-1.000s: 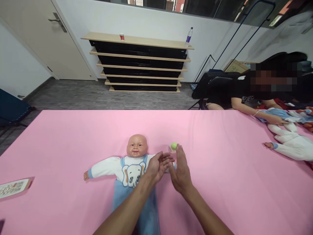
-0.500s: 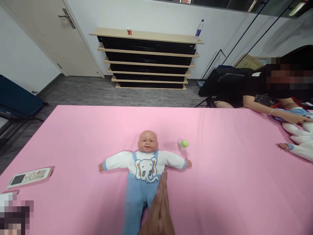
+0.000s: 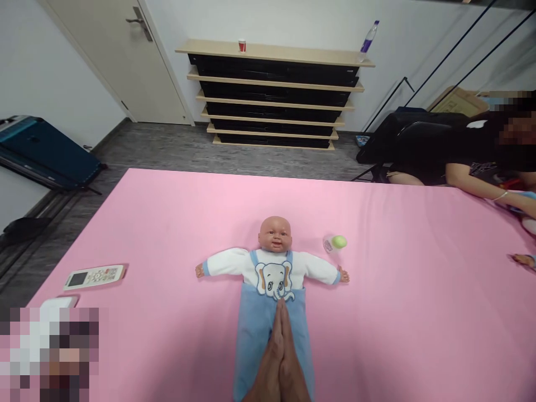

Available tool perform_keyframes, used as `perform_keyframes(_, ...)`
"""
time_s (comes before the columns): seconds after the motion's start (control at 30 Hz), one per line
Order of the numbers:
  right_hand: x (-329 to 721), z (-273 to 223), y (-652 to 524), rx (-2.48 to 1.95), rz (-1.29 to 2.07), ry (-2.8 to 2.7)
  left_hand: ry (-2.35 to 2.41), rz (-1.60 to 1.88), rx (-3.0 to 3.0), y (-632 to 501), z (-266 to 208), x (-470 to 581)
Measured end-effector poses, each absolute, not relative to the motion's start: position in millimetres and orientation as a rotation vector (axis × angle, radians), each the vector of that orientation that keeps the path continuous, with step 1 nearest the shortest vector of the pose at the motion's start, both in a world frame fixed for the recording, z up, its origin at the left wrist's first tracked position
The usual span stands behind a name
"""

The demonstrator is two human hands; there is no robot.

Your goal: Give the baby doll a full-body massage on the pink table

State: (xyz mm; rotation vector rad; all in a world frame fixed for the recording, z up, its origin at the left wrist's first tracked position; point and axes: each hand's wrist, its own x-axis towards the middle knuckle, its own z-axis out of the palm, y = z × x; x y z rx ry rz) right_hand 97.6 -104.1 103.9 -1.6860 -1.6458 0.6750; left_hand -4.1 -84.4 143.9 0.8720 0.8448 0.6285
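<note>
My left hand (image 3: 266, 363) and my right hand (image 3: 290, 363) are pressed palm to palm, fingers straight and pointing away from me. Neither holds anything. They are over the blue trousers of a baby doll (image 3: 274, 233), and their tips appear just below the elephant picture on its white top. Whether they touch the doll, I cannot tell. The doll lies face up with both arms spread and its head away from me. Beside its arm on the right lies a small clear bottle (image 3: 335, 242) with a light green cap.
A pink-covered table (image 3: 402, 290) bears everything. At left lie a white remote (image 3: 94, 277) and a white object (image 3: 58, 302), partly hidden by blurring. A co-worker's arm (image 3: 473, 181) rests at the far right edge near another doll's hand (image 3: 523, 260). Stacked shelves (image 3: 272, 78) stand behind.
The view has swung left, so the scene sits further right. My joined hands have moved left relative to the doll, from its side to the middle of its trousers.
</note>
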Motion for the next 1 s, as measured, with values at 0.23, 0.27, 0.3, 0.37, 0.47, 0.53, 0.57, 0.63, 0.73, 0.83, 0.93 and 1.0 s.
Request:
perform_keyframes(0.23, 131, 77, -48, -1.516, 0.260, -1.903, 0.926, 0.938, 1.856, -36, 125, -23)
perform_keyframes(0.27, 133, 70, -41, -1.417, 0.262, -2.033, 0.923, 0.983, 2.023, -25, 120, -23)
perform_keyframes(0.3, 133, 62, -36, -1.324, 0.266, -2.120, 0.922, 1.002, 2.144, -14, 114, -22)
perform_keyframes(0.37, 132, 49, -25, -1.221, 0.294, -2.214, 0.921, 0.994, 2.279, 1, 101, -21)
perform_keyframes(0.47, 129, 33, -12, -1.158, 0.302, -2.297, 0.976, 0.939, 2.316, 9, 80, -20)
perform_keyframes(0.53, 128, 25, -7, -1.144, 0.299, -2.369, 1.040, 0.893, 2.295, 7, 68, -20)
perform_keyframes(0.57, 127, 21, -5, -1.156, 0.291, -2.396, 1.060, 0.869, 2.288, 6, 62, -21)
perform_keyframes(0.63, 126, 15, -4, -1.215, 0.256, -2.418, 1.071, 0.825, 2.289, 3, 54, -22)
perform_keyframes(0.73, 124, 13, -5, -1.280, 0.201, -2.425, 1.115, 0.848, 2.285, 1, 46, -22)
perform_keyframes(0.83, 121, 20, -3, -1.363, 0.211, -2.391, 1.191, 0.928, 2.256, -1, 39, -23)
perform_keyframes(0.93, 120, 27, 1, -1.485, 0.229, -2.330, 1.209, 0.947, 2.255, -3, 36, -23)
perform_keyframes(1.0, 119, 28, 2, -1.561, 0.222, -2.284, 1.214, 0.947, 2.262, -5, 35, -22)
